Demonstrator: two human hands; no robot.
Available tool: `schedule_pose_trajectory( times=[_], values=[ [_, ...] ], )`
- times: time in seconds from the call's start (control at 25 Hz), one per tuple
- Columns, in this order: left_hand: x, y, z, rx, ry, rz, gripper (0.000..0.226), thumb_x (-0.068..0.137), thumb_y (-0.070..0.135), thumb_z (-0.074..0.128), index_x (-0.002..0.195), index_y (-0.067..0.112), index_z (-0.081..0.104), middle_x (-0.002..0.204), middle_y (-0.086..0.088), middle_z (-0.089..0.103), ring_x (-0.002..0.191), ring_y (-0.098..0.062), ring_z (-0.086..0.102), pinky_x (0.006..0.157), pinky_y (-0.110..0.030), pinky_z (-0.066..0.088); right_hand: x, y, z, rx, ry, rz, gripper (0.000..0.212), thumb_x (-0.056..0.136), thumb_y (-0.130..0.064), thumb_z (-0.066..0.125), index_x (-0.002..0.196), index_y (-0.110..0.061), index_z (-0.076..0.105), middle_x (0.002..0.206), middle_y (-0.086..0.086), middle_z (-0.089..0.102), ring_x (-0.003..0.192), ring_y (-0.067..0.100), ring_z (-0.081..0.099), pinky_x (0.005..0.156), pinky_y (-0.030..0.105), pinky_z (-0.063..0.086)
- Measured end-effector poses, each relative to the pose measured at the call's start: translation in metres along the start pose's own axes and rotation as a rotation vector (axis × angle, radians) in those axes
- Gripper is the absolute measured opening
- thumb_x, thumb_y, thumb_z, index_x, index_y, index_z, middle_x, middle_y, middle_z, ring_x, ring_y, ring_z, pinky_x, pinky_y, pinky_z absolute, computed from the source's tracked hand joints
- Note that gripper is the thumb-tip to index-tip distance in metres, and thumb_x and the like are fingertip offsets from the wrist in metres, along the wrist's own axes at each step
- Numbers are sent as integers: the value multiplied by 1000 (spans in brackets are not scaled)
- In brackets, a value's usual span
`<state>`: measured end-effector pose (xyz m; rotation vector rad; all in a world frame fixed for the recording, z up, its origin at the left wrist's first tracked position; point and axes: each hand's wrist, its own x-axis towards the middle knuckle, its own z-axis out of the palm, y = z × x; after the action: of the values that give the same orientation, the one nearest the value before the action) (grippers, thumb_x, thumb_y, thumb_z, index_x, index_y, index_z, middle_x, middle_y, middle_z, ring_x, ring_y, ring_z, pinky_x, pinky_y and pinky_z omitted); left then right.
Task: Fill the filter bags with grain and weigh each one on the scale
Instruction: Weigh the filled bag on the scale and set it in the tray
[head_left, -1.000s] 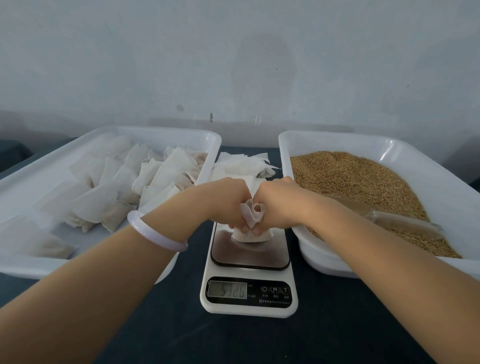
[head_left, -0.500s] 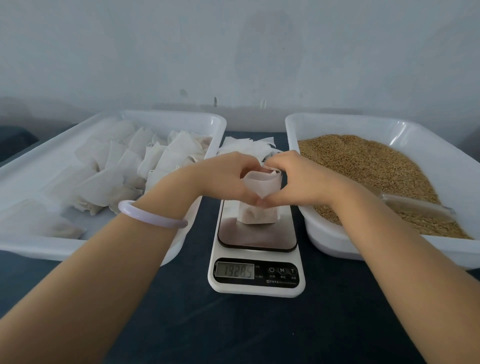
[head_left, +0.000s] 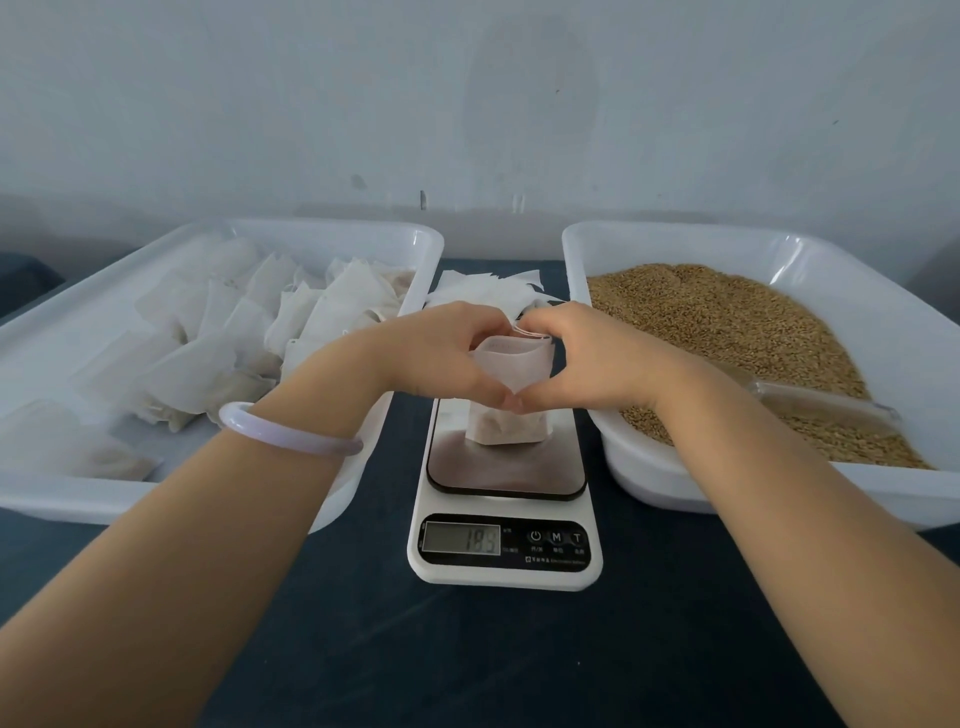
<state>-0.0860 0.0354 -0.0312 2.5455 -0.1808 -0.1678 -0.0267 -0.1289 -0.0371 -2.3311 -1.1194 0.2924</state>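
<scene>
Both hands grasp one filter bag (head_left: 510, 423). Left hand (head_left: 441, 358) and right hand (head_left: 597, 358) are curled round its upper half from either side, thumbs meeting low in front of it and fingers bent over its open mouth. Neither hand holds anything else.

Visibility: the fingertips behind the bag are hidden, so the hold on the back wall cannot be judged. The bag's sides are covered by the thumbs. The readout on the display (head_left: 461, 539) is faint; it appears to read 18.5, not certain. The button labels are too small to read. Both forearms run out of the bottom of the view.

Position: the bag stands upright, its filled base resting on the dark platform of the scale (head_left: 506, 571), directly between and below the hands.

Surroundings: a pale bracelet (head_left: 285, 434) sits on the left wrist. The left tray (head_left: 104, 499) holds filled bags (head_left: 234, 353). The right tray (head_left: 675, 483) holds grain (head_left: 727, 322) with a clear scoop (head_left: 826, 405) lying on it. Flat empty bags (head_left: 483, 288) lie behind the hands, partly hidden, on the dark table (head_left: 467, 649).
</scene>
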Motion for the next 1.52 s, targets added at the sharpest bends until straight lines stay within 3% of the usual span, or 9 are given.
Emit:
schedule_pose_trajectory(
  times=[0.36, 0.6, 0.68, 0.8, 0.92, 1.12, 1.24, 1.36, 1.52],
  values=[
    [0, 1, 1, 46, -10, -10, 33, 73, 34, 76, 83, 37, 46, 85, 18, 52, 76, 1, 52, 60, -18, 34, -1, -1, 2, -9, -16, 13, 37, 64, -35, 82, 73, -40, 46, 81, -17, 50, 69, -2, 51, 56, 18, 33],
    [1, -1, 1, 28, -13, 0, 32, 74, 28, 76, 88, 35, 48, 86, 19, 52, 76, 2, 52, 58, -13, 35, -1, 1, 1, 21, -7, 16, 33, 67, -34, 80, 75, -39, 48, 78, -18, 53, 66, -5, 51, 54, 12, 33],
    [2, -2, 1, 28, -3, 3, 42, 72, 20, 77, 98, 32, 47, 90, 19, 52, 79, 1, 53, 61, -13, 37, -2, 1, 1, 54, 25, 7, 26, 71, -28, 77, 82, -34, 53, 83, -16, 56, 71, -3, 52, 58, 17, 35],
    [3, -5, 2, 38, 30, -4, 41, 74, 15, 75, 90, 38, 44, 84, 17, 51, 71, 3, 52, 53, -10, 35, -3, 2, -2, 149, 136, -41, 24, 76, -17, 70, 96, -22, 58, 100, -10, 58, 80, -11, 50, 70, 18, 38],
    [3, -5, 1, 54, 44, -4, 40, 74, 21, 75, 95, 38, 46, 82, 19, 48, 70, 3, 50, 54, -12, 32, -5, -1, -3, 230, 226, -80, 11, 84, -14, 62, 81, -24, 61, 107, -4, 62, 101, 3, 55, 87, 22, 42],
    [6, -7, 1, 51, 63, -15, 38, 76, 21, 75, 102, 33, 50, 80, 17, 50, 70, 0, 51, 55, -15, 33, -4, 0, -1, 112, 196, -67, 11, 83, -29, 67, 76, -21, 70, 99, -6, 65, 94, 6, 58, 84, 23, 43],
    [8, -9, 2, -25, 87, -6, 31, 77, 16, 74, 99, 27, 55, 78, 15, 57, 64, -1, 57, 52, -6, 39, -4, -1, -1, 25, 175, -51, 17, 80, -36, 70, 67, -32, 59, 104, -6, 63, 98, 8, 56, 81, 18, 39],
    [3, -5, -1, -206, 135, -1, 36, 71, 21, 80, 101, 24, 60, 69, 15, 58, 55, 2, 57, 53, -9, 42, -6, -4, -3, 177, 247, -119, 19, 82, -27, 70, 66, -29, 61, 109, -9, 62, 101, 3, 54, 84, 7, 34],
    [-4, 1, -4, -660, -61, 175, 51, 58, 21, 80, 105, 15, 61, 92, 0, 66, 90, -14, 65, 78, -24, 52, -8, -6, -8, 513, 270, -220, 12, 85, -18, 66, 73, -20, 66, 116, -8, 60, 97, 3, 59, 87, 23, 45]
  ],
)
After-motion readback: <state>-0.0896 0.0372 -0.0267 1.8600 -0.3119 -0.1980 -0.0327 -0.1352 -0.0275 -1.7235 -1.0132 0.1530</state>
